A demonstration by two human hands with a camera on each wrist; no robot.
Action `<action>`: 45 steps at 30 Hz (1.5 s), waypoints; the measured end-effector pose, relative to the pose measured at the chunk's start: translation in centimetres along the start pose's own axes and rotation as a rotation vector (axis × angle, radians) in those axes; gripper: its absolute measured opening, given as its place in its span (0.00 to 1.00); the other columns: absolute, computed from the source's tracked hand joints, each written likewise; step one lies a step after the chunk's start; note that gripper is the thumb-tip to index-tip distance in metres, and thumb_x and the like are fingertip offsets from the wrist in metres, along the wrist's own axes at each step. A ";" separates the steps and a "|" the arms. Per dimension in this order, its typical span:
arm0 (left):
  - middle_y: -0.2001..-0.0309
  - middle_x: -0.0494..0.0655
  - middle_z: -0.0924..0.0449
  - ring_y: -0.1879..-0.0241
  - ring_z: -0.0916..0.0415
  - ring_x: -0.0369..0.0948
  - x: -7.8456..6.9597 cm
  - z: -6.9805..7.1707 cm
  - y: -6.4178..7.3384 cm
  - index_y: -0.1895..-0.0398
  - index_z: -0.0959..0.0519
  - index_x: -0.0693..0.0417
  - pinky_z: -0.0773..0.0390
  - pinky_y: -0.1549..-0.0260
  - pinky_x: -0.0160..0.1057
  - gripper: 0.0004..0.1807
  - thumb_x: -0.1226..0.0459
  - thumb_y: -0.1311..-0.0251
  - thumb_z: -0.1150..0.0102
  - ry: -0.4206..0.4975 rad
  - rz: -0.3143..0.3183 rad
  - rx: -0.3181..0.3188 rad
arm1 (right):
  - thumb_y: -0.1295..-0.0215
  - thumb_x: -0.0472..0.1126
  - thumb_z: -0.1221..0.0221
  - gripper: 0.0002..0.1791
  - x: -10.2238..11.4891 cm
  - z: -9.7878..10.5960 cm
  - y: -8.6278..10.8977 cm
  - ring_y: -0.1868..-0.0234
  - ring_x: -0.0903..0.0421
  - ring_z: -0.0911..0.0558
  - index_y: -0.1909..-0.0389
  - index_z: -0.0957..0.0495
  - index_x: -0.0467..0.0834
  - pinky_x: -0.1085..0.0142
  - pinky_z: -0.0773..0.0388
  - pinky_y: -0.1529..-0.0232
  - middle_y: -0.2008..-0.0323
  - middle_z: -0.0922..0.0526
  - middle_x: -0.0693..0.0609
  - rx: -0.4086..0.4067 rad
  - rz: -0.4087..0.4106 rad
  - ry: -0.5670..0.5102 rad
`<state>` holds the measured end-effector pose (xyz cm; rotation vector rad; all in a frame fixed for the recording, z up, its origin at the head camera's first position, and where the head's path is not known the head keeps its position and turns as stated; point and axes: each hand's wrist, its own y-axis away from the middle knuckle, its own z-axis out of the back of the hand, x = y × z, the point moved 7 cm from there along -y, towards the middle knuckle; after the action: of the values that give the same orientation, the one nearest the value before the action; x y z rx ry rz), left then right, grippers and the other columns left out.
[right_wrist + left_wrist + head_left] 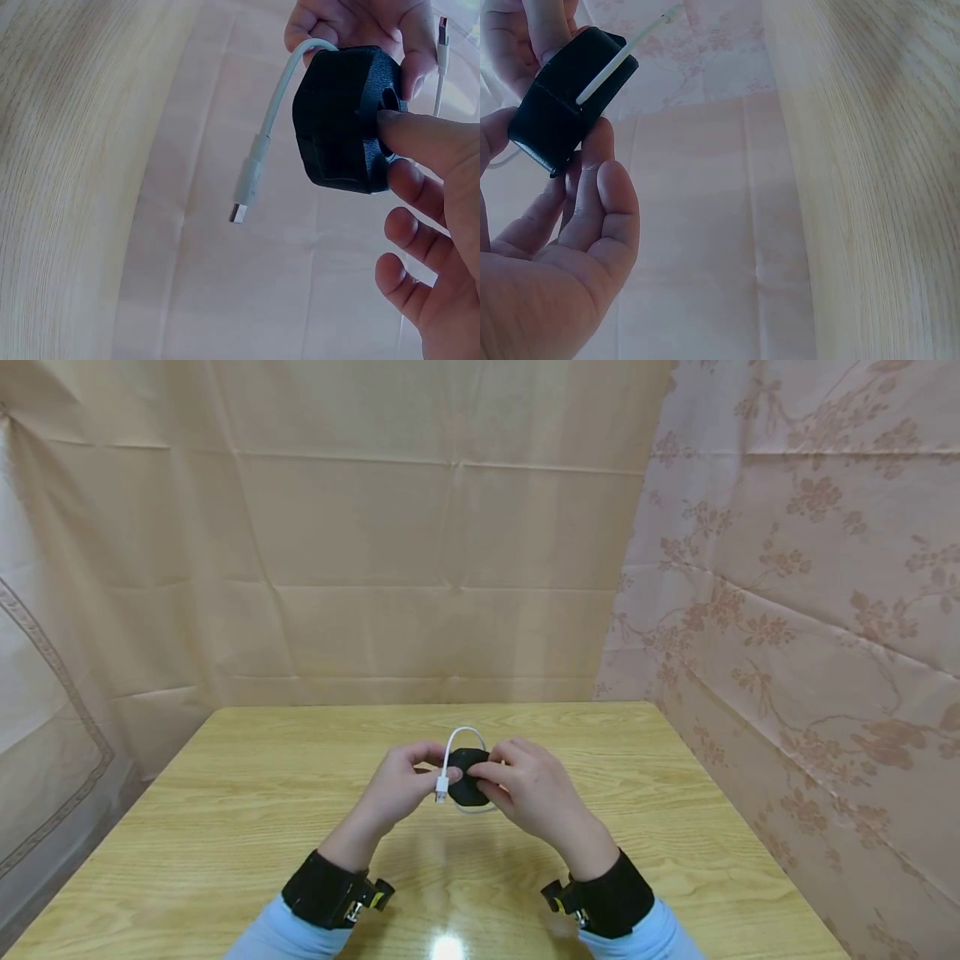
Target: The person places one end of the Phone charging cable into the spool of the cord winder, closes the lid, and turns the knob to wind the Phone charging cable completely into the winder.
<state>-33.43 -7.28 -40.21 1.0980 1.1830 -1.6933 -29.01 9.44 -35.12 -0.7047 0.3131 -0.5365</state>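
A chunky black cable winder with angled sides is held up over the table between both hands. My left hand grips its left side, thumb on the near face. With my right hand I pinch the other side; in the right wrist view the thumb tip presses into a round recess in the winder. A white charging cable comes out of it, ending in a small metal-tipped plug. The other end, a USB plug, hangs by the left thumb.
The wood-grain table lies beneath both hands. A beige cloth hangs behind its far edge, and a flowered cloth stands along the right. Black wrist straps carry small cameras on both forearms.
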 end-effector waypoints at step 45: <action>0.70 0.43 0.19 0.74 0.27 0.37 -0.7 0.5 0.6 0.61 0.14 0.57 0.26 0.76 0.33 0.11 0.62 0.42 0.25 -0.175 -0.032 -0.179 | 0.28 0.43 0.39 0.19 -3.3 -4.2 1.8 0.87 0.60 0.34 0.80 0.19 0.39 0.69 0.41 0.85 0.89 0.27 0.53 0.015 -0.914 -0.773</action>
<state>-32.80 -7.81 -39.64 0.8095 1.2190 -1.6357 -32.91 10.25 -39.10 -0.9712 -0.7793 -1.0645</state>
